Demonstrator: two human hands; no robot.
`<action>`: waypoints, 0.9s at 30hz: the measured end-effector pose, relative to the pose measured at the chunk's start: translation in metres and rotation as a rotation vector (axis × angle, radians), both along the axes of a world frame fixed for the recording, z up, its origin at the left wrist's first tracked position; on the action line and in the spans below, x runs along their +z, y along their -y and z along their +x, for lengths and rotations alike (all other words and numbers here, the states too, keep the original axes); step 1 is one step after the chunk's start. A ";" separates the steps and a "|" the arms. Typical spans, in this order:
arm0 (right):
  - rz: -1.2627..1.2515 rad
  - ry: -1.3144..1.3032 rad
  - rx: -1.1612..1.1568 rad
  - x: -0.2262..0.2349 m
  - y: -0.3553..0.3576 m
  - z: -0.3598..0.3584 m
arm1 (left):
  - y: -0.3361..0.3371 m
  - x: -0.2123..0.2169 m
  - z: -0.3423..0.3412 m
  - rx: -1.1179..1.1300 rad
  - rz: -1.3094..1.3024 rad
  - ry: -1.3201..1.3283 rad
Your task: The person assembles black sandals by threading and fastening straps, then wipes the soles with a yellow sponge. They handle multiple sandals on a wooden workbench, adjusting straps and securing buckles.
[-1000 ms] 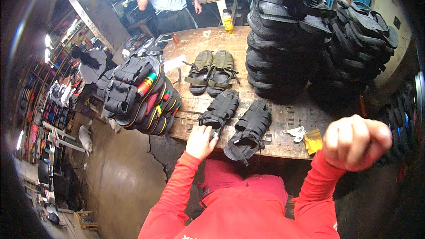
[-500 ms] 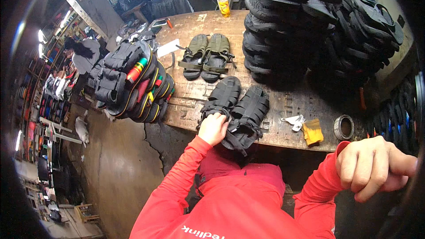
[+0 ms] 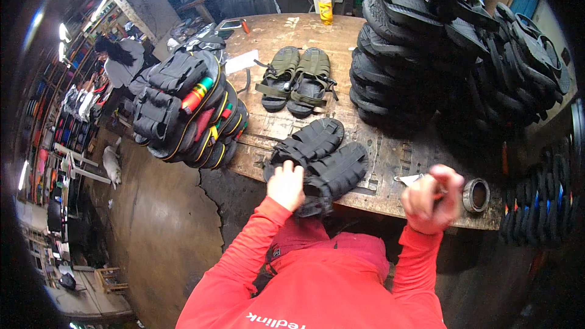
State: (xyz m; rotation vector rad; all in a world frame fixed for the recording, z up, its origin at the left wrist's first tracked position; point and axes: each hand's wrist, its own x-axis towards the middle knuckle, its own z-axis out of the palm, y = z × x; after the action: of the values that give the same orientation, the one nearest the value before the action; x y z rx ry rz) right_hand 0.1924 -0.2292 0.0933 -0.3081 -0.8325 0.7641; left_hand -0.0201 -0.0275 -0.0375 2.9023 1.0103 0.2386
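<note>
Bending over the near, heel end of the left of two black, broad-strapped fabric sandals (image 3: 315, 139), the left hand (image 3: 286, 187) rests with its knuckles up and its fingers curled. Its fingertips are hidden, so I cannot tell whether it grips. Both sandals lie side by side at the near edge of a worn brown wooden table (image 3: 274, 33), toes pointing far and right. Farther right, the right hand (image 3: 431, 200) is raised by the near edge, fingers narrowly curled; it is blurred, and I cannot tell whether it holds anything.

Counted from the left: one stack of black footwear with yellow-edged soles (image 3: 189, 116), its pieces too overlapped to number; one white sheet of paper (image 3: 242, 62); two olive-green strapped sandals (image 3: 281, 82); one yellow bottle (image 3: 325, 9), far; two tall stacks of black footwear (image 3: 390, 55); one ring-shaped roll (image 3: 476, 196), near right.
</note>
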 end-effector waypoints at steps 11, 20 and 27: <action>-1.104 0.282 -0.716 -0.196 -0.029 0.030 | -0.026 0.049 -0.019 -0.036 0.027 -0.086; -1.026 0.469 -0.770 -0.222 -0.024 0.035 | -0.117 0.218 0.039 -0.442 0.315 -0.258; -1.026 0.426 -0.720 -0.206 -0.022 0.036 | -0.249 0.251 0.109 -0.448 0.265 -0.383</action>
State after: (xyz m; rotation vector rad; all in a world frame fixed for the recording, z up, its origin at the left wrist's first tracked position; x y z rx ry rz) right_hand 0.2289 -0.2071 -0.1126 -1.6350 -0.5826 0.3756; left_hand 0.0890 0.2220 0.2133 3.3958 0.3428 -0.2340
